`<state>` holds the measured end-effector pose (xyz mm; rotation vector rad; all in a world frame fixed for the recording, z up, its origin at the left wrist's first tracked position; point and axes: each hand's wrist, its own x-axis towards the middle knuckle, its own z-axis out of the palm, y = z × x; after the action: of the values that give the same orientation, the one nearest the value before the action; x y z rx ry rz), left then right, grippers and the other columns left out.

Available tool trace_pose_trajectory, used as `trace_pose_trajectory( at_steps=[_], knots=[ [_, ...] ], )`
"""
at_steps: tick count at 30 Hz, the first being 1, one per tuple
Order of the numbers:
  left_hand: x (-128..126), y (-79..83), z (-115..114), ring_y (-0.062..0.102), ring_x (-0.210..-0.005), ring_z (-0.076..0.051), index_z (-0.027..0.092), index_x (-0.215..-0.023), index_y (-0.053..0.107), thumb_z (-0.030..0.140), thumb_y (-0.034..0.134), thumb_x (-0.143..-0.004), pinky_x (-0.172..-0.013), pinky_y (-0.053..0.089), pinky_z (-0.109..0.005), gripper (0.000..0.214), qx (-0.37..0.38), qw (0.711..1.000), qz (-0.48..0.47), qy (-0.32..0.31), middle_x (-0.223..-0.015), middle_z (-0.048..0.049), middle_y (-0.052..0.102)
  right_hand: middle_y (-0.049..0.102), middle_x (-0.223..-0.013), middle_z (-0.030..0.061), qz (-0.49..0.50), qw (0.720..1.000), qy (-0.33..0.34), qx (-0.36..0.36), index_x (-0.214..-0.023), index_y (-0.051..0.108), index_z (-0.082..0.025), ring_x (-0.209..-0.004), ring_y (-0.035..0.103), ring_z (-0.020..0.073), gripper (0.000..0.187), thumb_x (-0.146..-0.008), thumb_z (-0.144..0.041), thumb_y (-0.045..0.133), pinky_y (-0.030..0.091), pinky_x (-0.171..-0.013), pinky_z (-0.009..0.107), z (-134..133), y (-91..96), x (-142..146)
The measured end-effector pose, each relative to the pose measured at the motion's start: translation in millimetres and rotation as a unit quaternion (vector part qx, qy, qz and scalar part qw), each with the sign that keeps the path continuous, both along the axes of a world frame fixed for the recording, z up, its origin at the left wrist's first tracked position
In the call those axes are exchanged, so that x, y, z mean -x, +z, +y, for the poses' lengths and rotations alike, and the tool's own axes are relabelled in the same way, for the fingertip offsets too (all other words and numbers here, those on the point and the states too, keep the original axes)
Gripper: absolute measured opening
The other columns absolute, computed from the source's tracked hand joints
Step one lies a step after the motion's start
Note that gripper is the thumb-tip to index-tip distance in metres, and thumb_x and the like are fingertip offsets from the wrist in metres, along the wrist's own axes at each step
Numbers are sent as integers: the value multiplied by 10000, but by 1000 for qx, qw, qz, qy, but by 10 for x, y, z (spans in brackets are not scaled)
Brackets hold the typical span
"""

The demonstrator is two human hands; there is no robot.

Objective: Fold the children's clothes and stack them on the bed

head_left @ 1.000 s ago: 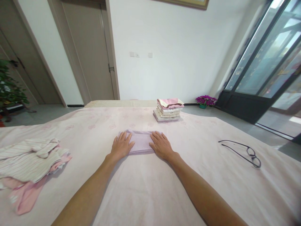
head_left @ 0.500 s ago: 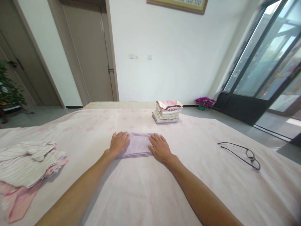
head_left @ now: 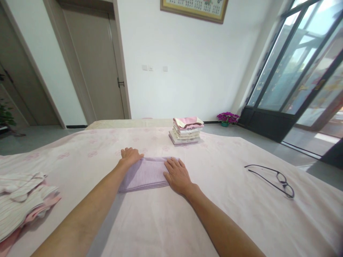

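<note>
A folded lilac cloth [head_left: 146, 174] lies on the pale pink bedsheet [head_left: 171, 221] in front of me. My left hand [head_left: 130, 156] rests at the cloth's far left corner, fingers curled over its edge. Flat on the cloth's right end lies my right hand [head_left: 176, 174], fingers stretched out and pressing down. Beyond the cloth, a stack of folded clothes [head_left: 186, 130] in pink, white and cream sits near the bed's far edge.
A heap of unfolded striped and pink garments [head_left: 23, 203] lies at the left. Black-framed glasses [head_left: 272, 175] rest on the sheet at the right. A closed door [head_left: 93, 67], a purple flower pot [head_left: 227, 117] and glass sliding doors [head_left: 294, 78] stand beyond the bed.
My left hand slid from the cloth's top to its far left corner. The right hand stayed on the right end. The camera tilted up slightly.
</note>
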<state>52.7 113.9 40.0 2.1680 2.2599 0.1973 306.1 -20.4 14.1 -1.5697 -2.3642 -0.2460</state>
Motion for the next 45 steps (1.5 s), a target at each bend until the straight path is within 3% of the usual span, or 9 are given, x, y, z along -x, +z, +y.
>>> trace_pose_trajectory(
  at_steps=[4,8,14,18,24,30,38,42,45],
  knots=[
    [43,-77,81,648,-1025,-377,208,-860,759,476,569,-777,-847,459,-477,339,44,999,-28,13,-1052,-164,734,461,-1496,67,9,1000,5,-6,-1408,501,-226,-1410,324,261,503,-999,-465,334,146,-1182,462,-1,1,-5],
    [75,-175,29,675,-966,-330,230,-985,754,484,428,-874,-746,485,-419,428,27,997,-48,48,-1092,-156,725,480,-1479,67,18,1000,8,-11,-1396,509,-228,-1400,335,263,490,-997,-459,344,140,-1183,466,-12,1,-8],
    [-53,-226,-161,572,-1140,-375,188,-1032,726,496,358,-917,-1001,338,-569,493,-70,996,-4,49,-1195,-179,664,458,-1497,65,8,1000,1,-8,-1413,490,-232,-1412,321,257,495,-1000,-454,335,140,-1186,464,-12,-1,-2],
    [-98,-131,-273,575,-1120,-345,145,-1068,685,482,250,-969,-1026,328,-522,559,-119,992,7,40,-1163,-191,648,449,-1504,64,0,1000,-1,0,-1416,488,-236,-1416,317,262,499,-1002,-458,321,151,-1181,466,-8,7,-3],
    [-70,-152,-597,606,-1047,-216,205,-1079,637,318,281,-986,-905,444,-321,385,-116,989,-29,-91,-1133,-87,656,449,-1503,69,-3,1000,-4,3,-1423,482,-243,-1415,317,263,499,-999,-452,324,155,-1176,470,-4,16,6],
    [-77,-339,-833,425,-1347,-285,147,-1312,542,336,312,-983,-1153,217,-480,443,-86,985,38,-146,-1420,-145,534,469,-1489,70,5,1000,0,-2,-1435,468,-219,-1408,326,261,515,-995,-447,329,149,-1182,464,4,1,15],
    [-78,-423,-818,274,-1450,-309,189,-1440,436,425,280,-979,-1154,157,-575,541,-58,993,25,-102,-1542,-114,402,461,-1492,96,-11,998,-5,55,-1434,462,-207,-1425,310,267,517,-981,-434,362,160,-1174,493,34,104,28],
    [-90,-398,-831,280,-1447,-305,196,-1443,438,427,275,-979,-1150,165,-585,543,-58,992,24,-109,-1546,-109,397,481,-1464,155,-27,997,-27,66,-1409,478,-168,-1401,351,300,515,-982,-432,367,144,-1163,547,121,271,227],
    [-89,-386,-842,286,-1444,-299,204,-1441,444,418,274,-981,-1149,172,-581,536,-62,992,23,-107,-1545,-106,400,430,-1502,167,-30,998,13,55,-1446,426,-136,-1419,328,289,570,-992,-470,336,141,-1174,525,227,287,412]
  ],
)
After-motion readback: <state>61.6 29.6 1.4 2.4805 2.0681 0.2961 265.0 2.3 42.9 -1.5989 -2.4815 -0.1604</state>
